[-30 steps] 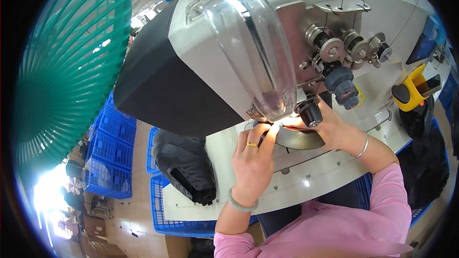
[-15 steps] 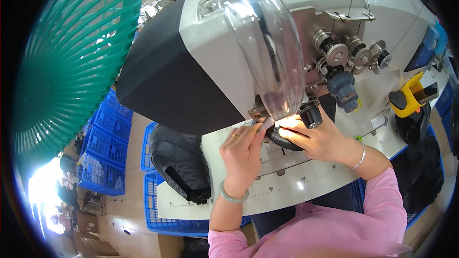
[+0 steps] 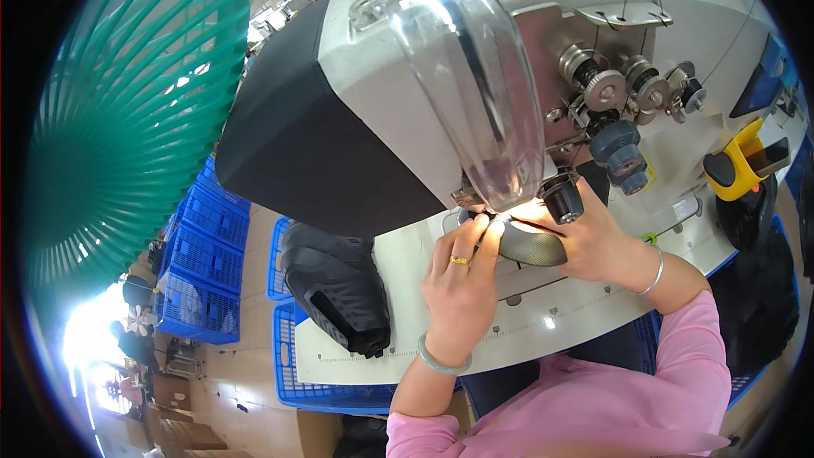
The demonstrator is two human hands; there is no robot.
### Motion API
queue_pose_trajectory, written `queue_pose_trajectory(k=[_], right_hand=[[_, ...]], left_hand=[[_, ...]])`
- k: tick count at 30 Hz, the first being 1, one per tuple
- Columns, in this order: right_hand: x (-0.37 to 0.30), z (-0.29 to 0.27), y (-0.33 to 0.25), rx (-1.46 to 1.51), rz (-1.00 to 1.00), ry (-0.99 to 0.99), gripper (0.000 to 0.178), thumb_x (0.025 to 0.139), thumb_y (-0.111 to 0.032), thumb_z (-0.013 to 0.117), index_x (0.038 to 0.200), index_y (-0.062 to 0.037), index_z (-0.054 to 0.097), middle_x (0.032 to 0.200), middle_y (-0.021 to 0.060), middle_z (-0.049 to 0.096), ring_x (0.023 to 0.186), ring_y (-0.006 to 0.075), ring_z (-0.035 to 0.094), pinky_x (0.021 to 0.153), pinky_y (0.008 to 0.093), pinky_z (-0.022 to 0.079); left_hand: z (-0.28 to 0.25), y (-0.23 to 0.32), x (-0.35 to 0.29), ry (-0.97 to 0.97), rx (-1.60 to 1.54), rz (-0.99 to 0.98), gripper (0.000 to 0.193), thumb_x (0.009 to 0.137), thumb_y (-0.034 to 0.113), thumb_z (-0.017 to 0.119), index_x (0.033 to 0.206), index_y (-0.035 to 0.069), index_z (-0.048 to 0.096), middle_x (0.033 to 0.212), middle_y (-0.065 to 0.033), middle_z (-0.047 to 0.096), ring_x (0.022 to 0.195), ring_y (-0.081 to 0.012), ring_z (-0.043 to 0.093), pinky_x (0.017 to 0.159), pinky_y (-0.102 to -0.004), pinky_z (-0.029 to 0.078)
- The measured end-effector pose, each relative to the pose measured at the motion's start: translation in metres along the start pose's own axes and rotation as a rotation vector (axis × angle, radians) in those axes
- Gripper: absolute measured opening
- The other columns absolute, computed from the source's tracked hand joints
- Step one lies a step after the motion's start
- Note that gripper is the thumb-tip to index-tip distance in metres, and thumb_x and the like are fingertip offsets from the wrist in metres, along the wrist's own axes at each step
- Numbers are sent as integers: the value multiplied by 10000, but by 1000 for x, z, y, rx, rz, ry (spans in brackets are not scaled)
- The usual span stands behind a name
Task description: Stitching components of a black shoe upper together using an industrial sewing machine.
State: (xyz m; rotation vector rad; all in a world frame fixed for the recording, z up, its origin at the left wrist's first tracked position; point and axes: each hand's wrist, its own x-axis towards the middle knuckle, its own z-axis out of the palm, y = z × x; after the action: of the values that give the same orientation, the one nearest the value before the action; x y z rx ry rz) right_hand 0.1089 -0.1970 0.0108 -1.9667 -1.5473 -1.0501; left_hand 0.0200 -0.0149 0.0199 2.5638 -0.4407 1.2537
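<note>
**Workpiece Position Under the Machine Head**

The workpiece, a dark curved item with an olive mesh face, is located between both hands, below the clear guard of the sewing machine. Left hand: fingertips bunched at the left end of the mesh face; glare obscures their tips, so whether they pinch cannot be determined. Right hand: grasps the workpiece at its right end, fingers extending leftward along the far edge into the lamplight; a black knob partly covers this hand. A black shoe upper rests apart, left of the left hand.
</note>
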Motion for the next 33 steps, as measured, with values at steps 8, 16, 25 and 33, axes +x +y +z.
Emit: queue_pose_trajectory(k=[8, 16, 25, 33], right_hand=[[-6, 4, -6, -52, 25, 0, 340, 610, -123, 686, 948, -87, 705, 1063, 27, 616, 1031, 301, 536, 816, 455, 412], [-5, 15, -21, -50, 138, 6, 339, 642, -129, 664, 977, -93, 700, 1068, 37, 604, 1045, 311, 534, 844, 462, 393], [0, 21, -29, 49, 266, 72, 497, 558, -136, 739, 1047, -71, 680, 1027, -4, 590, 935, 270, 510, 803, 447, 379], [-7, 10, -32, 73, 297, -10, 394, 597, -130, 748, 982, -77, 681, 1032, 15, 572, 933, 262, 504, 768, 427, 385]], left_hand=[[-3, -2, 4, -75, -22, -30, 387, 669, -81, 690, 1036, 43, 677, 1066, -80, 624, 922, -286, 621, 745, -370, 534], [-8, -10, 7, -76, 5, 102, 401, 646, -72, 698, 1034, 31, 694, 997, -96, 638, 891, -295, 649, 743, -373, 549], [20, -5, 4, 114, -219, -328, 165, 745, 19, 748, 906, -2, 717, 811, -81, 681, 692, -258, 615, 625, -320, 504], [8, -9, -2, 89, -91, -24, 343, 613, -63, 733, 945, 20, 720, 1001, -87, 673, 859, -286, 622, 732, -359, 529]])
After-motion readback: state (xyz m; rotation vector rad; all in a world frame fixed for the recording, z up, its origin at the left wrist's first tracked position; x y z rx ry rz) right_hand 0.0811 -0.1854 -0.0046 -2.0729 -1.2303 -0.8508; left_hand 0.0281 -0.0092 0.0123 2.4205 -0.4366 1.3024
